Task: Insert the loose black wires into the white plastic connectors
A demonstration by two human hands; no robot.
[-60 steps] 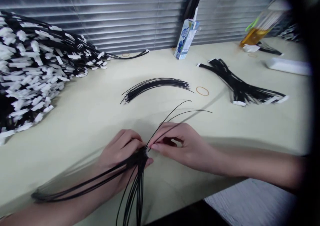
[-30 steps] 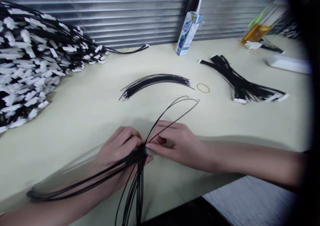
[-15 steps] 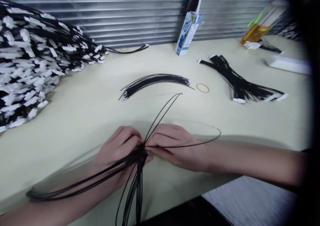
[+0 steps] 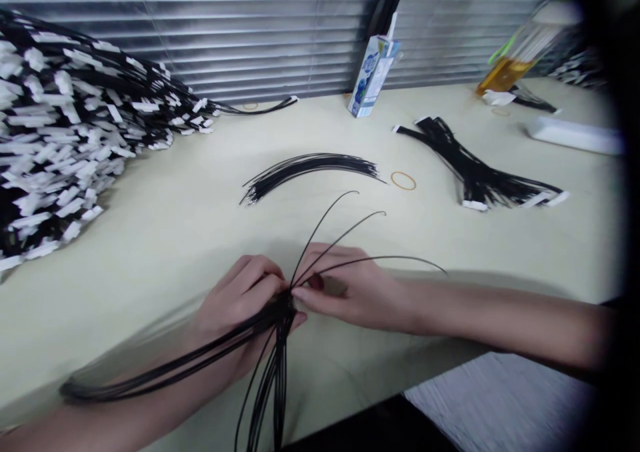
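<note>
My left hand (image 4: 235,305) is closed around a bundle of thin black wires (image 4: 273,313) near the front of the table. Part of the bundle loops back over the left forearm, and other strands hang down past the table edge. Three single wires (image 4: 345,237) fan out up and to the right from the gripped spot, passing over my right hand (image 4: 350,292). Its thumb and fingertips are pinched together at the point where the wires meet, touching the bundle. The exact strand between those fingertips is hard to make out.
A loose bundle of cut black wires (image 4: 315,163) lies ahead, beside a rubber band (image 4: 403,181). Black cables with white connectors (image 4: 475,165) rest to the right, and a large heap of them (image 4: 75,132) at left. A drink carton (image 4: 371,75) and a bottle (image 4: 507,69) stand behind.
The three single wires have spread: one now points between the others, and the lowest has swung up over my right hand. My right fingers have shifted slightly; the left grip stays put.
</note>
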